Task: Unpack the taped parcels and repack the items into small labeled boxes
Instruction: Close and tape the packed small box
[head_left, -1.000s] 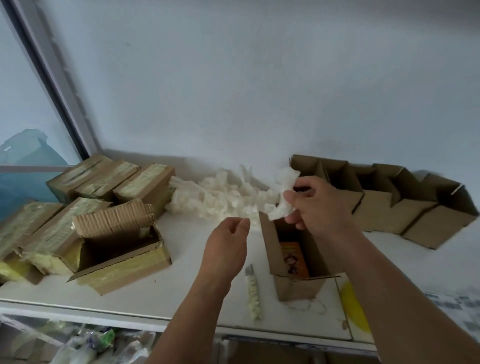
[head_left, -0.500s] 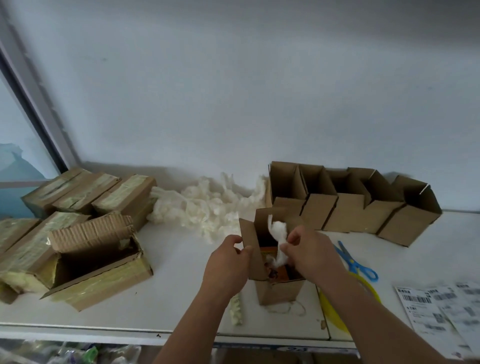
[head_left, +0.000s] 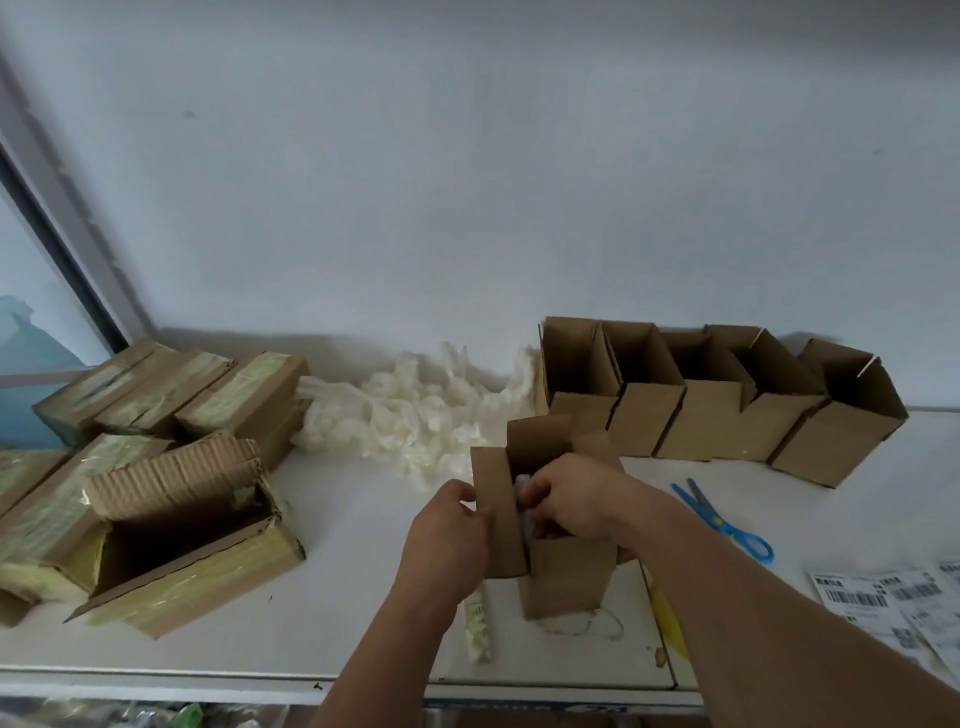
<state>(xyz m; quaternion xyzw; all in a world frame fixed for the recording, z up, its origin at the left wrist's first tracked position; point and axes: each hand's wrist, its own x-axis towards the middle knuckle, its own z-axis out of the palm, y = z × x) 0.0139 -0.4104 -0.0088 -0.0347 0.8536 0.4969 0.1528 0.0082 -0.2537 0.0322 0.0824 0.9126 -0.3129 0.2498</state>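
The small box (head_left: 563, 571) stands upright near the table's (head_left: 337, 613) front edge so you can fill it from above. Your left hand (head_left: 449, 535) grips its left flap, steadying it. Your right hand (head_left: 574, 501) curls round white padding (head_left: 521, 486), pushing it inside.

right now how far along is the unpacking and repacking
Early on. Done: one taped parcel lies torn open. In hand: the left hand holds a flap of the small box while the right hand pushes white padding into it. Left: the other taped parcels look sealed, five small boxes at the wall stand open, and the labels lie unused.
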